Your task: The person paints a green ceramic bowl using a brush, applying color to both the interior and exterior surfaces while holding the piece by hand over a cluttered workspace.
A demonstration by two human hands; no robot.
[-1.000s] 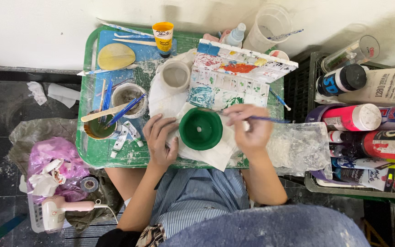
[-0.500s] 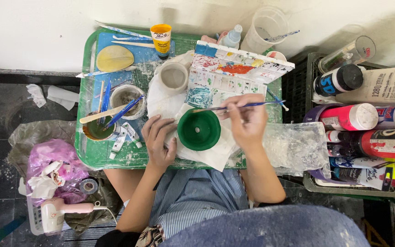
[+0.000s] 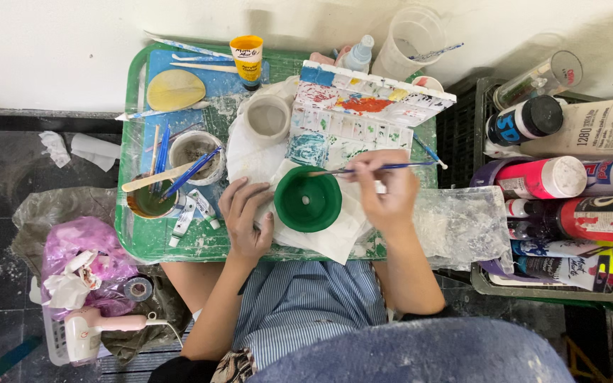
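A round green pot stands on white paper on a green tray. My left hand rests flat on the paper just left of the pot, fingers spread and empty. My right hand sits right of the pot and grips a thin paintbrush with a blue handle. The brush lies nearly level, its tip over the pot's upper rim. A paint palette smeared with green, red and blue lies just behind the pot.
A pale unpainted cup, a yellow paint tube and two cups holding brushes stand on the tray. A crate of paint bottles stands to the right. A basket with a hair dryer is on the floor at left.
My right hand turned the brush from pointing right beside the pot to lying level with its tip over the pot's far rim. My left hand stayed put.
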